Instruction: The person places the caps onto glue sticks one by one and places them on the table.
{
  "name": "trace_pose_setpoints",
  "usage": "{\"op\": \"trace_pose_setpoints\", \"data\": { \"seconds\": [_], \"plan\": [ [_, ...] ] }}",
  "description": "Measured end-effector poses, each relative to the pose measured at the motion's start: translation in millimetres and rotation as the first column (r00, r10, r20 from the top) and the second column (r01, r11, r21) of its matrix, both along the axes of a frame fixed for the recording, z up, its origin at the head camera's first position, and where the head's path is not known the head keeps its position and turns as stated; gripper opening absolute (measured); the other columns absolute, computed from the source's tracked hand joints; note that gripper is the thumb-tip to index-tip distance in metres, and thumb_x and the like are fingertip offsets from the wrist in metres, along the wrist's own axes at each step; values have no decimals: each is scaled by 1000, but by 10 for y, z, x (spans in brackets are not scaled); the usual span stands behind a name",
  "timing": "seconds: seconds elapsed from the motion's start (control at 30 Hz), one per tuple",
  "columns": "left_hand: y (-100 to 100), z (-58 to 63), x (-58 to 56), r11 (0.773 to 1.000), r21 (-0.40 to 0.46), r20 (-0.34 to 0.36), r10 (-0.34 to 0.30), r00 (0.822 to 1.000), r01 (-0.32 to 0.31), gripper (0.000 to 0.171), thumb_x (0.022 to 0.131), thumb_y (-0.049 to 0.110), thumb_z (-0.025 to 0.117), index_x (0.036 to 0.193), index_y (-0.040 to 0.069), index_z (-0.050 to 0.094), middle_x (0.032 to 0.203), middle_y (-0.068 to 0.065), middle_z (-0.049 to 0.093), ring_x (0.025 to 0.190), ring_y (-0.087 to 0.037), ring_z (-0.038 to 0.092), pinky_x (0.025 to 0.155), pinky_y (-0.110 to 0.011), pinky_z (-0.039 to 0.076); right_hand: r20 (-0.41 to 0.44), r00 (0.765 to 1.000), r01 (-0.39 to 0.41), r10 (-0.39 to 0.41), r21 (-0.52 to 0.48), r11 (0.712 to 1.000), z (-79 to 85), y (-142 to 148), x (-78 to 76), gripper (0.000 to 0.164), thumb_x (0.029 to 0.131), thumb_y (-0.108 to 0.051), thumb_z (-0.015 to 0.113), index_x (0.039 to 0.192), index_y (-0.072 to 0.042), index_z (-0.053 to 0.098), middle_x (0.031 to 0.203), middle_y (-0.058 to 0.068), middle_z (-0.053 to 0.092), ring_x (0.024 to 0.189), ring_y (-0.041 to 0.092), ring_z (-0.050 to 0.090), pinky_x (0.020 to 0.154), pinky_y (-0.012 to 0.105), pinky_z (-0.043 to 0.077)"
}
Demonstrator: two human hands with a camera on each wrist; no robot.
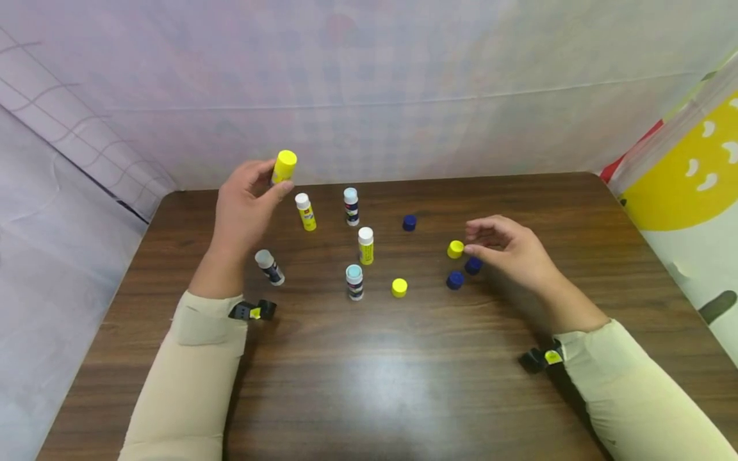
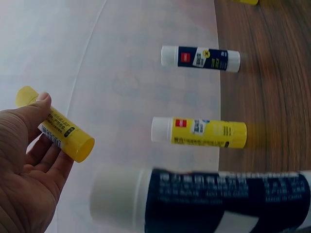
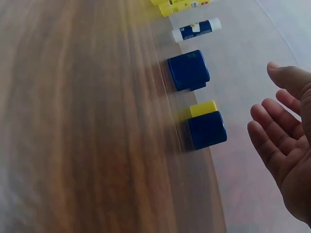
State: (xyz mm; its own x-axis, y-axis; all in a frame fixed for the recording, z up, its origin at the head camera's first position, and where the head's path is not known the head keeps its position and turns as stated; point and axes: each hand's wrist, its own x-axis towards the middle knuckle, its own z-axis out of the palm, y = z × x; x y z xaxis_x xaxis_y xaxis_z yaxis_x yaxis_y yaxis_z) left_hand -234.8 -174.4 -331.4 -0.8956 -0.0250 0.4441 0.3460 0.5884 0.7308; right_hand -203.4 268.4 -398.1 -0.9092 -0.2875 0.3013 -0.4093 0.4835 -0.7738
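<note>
My left hand [image 1: 245,202] grips a yellow glue stick [image 2: 60,127] between thumb and fingers, raised above the far left of the table. Its yellow top [image 1: 286,161] points up in the head view. My right hand [image 1: 513,250] hovers over the right side, fingers loosely bent and holding nothing. Close to its fingertips stands a yellow cap [image 1: 455,250]. Two blue caps, one nearer the hand [image 1: 474,266] and one in front [image 1: 455,280], sit just below. Nearest the left hand on the table is a yellow glue stick with a white top [image 1: 306,212].
A navy glue stick [image 1: 270,267] stands at the left, another at the back [image 1: 351,207] and a third [image 1: 354,282] in front. Between them is a yellow glue stick [image 1: 366,246]. A blue cap [image 1: 409,223] and a yellow cap [image 1: 399,288] lie mid-table. A cloth [image 1: 403,96] hangs behind.
</note>
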Motion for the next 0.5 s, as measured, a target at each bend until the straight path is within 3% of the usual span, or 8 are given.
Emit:
{"op": "trace_pose_setpoints", "data": {
  "seconds": [0.07,0.17,0.3,0.5],
  "plan": [
    [-37,-10,-12,1000,20,-1,9,1000,-8,43,95,18,77,135,5,68,125,-13,67,120,-24,67,103,-38,57,-1,1000,5,-5,0,1000,-6,16,-14,36,88,1,80,123,0,69,108,-1,73,92,-3,68,80,12,56],
    [-95,-26,-30,998,45,6,33,999,-33,43,96,18,76,135,5,67,125,-15,66,122,-25,67,104,-37,56,3,1000,8,-8,11,1000,-15,37,-30,35,88,0,80,122,0,69,108,-3,73,92,-4,68,80,12,56],
    [-169,-57,-67,993,89,28,71,997,-73,43,97,19,75,136,5,66,129,-17,66,126,-27,65,106,-37,55,30,999,24,-25,26,999,-28,61,-38,34,90,-4,80,123,0,69,112,14,73,93,-3,68,81,14,56],
    [-244,-106,-119,984,144,63,93,994,-101,43,97,21,75,138,7,66,133,-16,66,127,-28,65,105,-34,56,81,995,58,-60,27,998,-63,109,-48,34,92,-5,79,124,-1,69,116,20,73,94,-2,69,81,14,56]
  ]
}}
